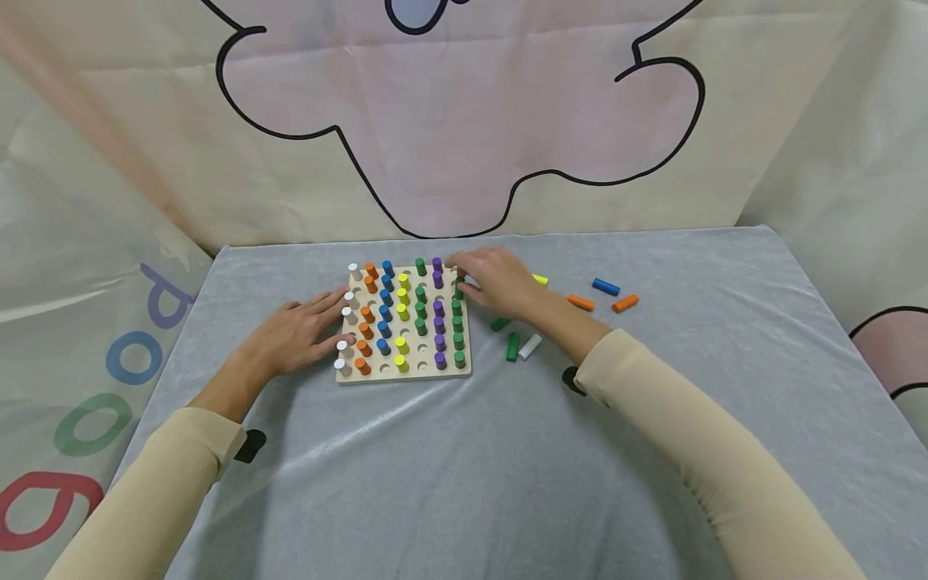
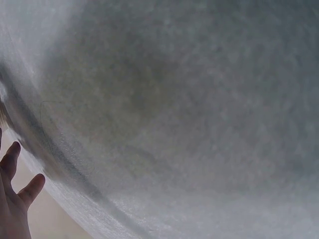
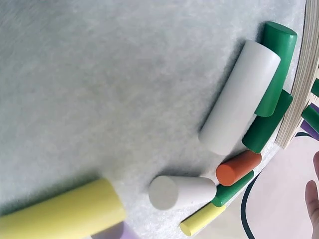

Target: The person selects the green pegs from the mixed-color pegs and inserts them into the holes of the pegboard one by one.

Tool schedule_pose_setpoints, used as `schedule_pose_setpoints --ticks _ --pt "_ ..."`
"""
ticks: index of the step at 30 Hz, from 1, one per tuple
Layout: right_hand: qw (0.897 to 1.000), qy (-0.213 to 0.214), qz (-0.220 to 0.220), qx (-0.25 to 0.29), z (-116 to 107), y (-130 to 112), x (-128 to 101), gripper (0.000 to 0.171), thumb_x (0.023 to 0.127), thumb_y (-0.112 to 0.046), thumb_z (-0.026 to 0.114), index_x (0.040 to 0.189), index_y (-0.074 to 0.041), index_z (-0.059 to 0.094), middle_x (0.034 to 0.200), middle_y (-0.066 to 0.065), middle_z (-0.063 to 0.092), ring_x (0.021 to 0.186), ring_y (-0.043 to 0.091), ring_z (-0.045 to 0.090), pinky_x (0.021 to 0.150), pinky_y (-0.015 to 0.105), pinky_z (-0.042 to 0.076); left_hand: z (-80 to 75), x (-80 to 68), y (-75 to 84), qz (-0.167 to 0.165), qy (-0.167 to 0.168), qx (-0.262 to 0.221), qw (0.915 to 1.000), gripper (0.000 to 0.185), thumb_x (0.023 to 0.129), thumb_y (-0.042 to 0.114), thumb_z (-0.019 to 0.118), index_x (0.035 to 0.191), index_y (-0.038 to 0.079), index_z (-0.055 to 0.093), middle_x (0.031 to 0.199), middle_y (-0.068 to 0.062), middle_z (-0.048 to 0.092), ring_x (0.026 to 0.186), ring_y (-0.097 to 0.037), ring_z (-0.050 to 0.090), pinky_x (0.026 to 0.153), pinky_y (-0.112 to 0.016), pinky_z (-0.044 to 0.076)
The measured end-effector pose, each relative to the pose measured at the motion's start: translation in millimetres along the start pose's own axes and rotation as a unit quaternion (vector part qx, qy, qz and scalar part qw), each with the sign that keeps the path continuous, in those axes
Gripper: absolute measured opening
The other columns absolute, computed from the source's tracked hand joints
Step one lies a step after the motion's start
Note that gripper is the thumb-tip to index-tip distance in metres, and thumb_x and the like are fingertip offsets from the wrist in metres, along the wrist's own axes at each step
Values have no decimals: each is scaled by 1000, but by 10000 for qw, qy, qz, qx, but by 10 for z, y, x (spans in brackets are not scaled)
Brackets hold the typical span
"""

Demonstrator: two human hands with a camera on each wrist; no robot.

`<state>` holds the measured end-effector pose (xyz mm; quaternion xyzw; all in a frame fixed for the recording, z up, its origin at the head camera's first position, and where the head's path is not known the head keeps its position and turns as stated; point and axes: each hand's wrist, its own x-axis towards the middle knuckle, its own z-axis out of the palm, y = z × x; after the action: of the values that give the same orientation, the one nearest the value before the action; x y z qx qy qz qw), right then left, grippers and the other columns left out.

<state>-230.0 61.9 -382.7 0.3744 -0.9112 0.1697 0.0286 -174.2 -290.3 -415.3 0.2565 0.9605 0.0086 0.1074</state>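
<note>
Peg board [image 1: 464,372] on the grey cloth, mostly full, a few holes still empty | left hand [image 1: 300,334] flat, fingers spread, steadying its left edge | right hand [image 1: 496,282] at the far right corner by a green peg [image 1: 459,287], grip hidden | loose pegs [image 1: 522,346] still wait beside the board.
</note>
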Motion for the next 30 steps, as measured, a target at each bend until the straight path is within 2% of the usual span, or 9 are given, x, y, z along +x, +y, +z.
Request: schedule_pose_setpoints --ticks 6,13,21,30 --pt "10000 -7 -67 13 8 -16 11 38 94 -15 71 130 -9 62 107 3 72 99 20 66 100 40 46 0 2 8 -6 44 49 10000 81 100 61 42 157 6 26 165 -12 18 147 -37 28 105 -62 36" --pt "9999 -40 -27 123 19 -44 10 35 94 -14 71 128 -9 64 107 3 71 99 20 65 95 38 49 16 7 5 18 57 64 10000 81 100 61 42 157 6 26 165 -12 18 147 -36 29 105 -61 36" --pt "9998 -84 -87 170 72 -31 10 34 94 -12 70 127 -8 63 110 4 71 101 21 65 96 39 49 25 10 5 19 63 41 10000 81 100 61 42 157 6 26 165 -11 17 147 -35 29 105 -61 36" --pt "9996 -231 44 146 67 -9 -6 37 94 -11 69 131 -9 62 110 4 71 101 21 65 98 39 47 23 11 -11 -14 4 -24 10000 82 99 62 42 158 7 25 165 -12 17 147 -36 28 107 -62 34"
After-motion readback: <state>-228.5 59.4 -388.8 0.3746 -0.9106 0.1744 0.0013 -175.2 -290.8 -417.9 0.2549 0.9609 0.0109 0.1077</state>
